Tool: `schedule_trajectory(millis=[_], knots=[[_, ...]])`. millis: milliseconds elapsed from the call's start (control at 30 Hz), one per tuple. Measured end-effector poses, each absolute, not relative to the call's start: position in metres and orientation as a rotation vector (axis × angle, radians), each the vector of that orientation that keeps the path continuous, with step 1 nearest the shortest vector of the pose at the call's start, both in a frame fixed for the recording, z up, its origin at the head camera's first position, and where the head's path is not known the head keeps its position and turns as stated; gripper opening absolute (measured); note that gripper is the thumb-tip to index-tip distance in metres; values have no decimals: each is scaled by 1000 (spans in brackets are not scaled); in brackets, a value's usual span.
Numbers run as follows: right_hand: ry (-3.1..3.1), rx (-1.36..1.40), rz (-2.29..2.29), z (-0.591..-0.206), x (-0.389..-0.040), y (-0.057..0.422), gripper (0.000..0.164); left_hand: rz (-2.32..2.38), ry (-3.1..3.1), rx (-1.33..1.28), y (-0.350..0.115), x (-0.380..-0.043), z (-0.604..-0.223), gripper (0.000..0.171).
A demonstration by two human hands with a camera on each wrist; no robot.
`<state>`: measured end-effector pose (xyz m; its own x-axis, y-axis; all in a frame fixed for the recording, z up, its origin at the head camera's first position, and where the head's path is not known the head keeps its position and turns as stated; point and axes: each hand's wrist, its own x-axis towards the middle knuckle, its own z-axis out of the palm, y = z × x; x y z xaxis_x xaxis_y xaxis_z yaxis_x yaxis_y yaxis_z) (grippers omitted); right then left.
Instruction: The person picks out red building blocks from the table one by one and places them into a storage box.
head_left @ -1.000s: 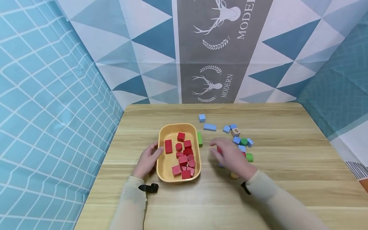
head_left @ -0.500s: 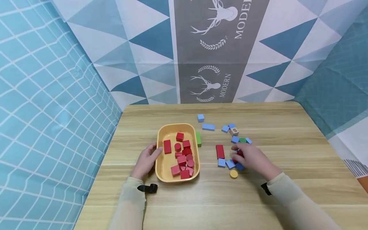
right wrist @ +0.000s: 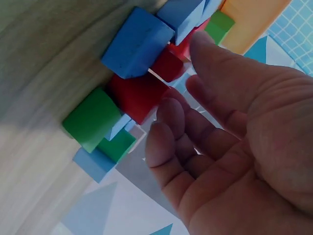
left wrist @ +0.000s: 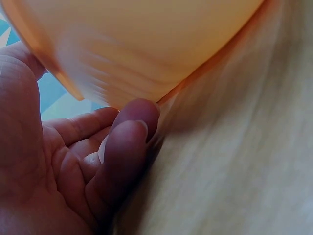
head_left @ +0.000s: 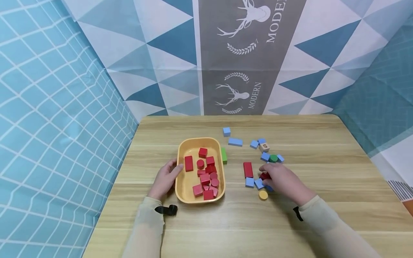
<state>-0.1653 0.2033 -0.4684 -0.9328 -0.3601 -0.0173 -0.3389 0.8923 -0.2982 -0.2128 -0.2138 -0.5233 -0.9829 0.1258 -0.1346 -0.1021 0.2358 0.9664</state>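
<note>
In the head view my left hand [head_left: 165,179] grips the left rim of a yellow tray [head_left: 178,188], thumb over the edge. The left wrist view shows its fingers [left wrist: 128,147] curled below the tray wall [left wrist: 142,49]. Several red blocks [head_left: 188,163] of different shapes lie in the tray. My right hand [head_left: 285,181] is down in the pile of loose blocks, a small red block [right wrist: 167,63] between thumb and forefinger. A larger red block [right wrist: 137,95] lies by its other fingertips. To its left rests a long red block [head_left: 247,170].
Blue blocks [head_left: 249,182] and a yellow disc [head_left: 263,195] lie near my right hand. Farther back are a green cylinder [head_left: 273,158], a wooden letter cube [head_left: 264,147] and more blue blocks [head_left: 235,142]. A green block [head_left: 224,156] stands against the tray's right side.
My right hand moved right from beside the tray into the pile, uncovering the long red block, then closed in around a small red block. The left hand and tray stay put.
</note>
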Motion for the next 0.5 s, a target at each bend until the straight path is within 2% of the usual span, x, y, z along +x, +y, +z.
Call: schedule_trajectory(millis=[333,500], knots=[[3029,-644,-379,-471,-169,200,25,1839,2325,33,-215,-213,-525,62],[3089,-647,-511,-458,-170,187,31,1839,2313,39,-216,-214,-524,63]])
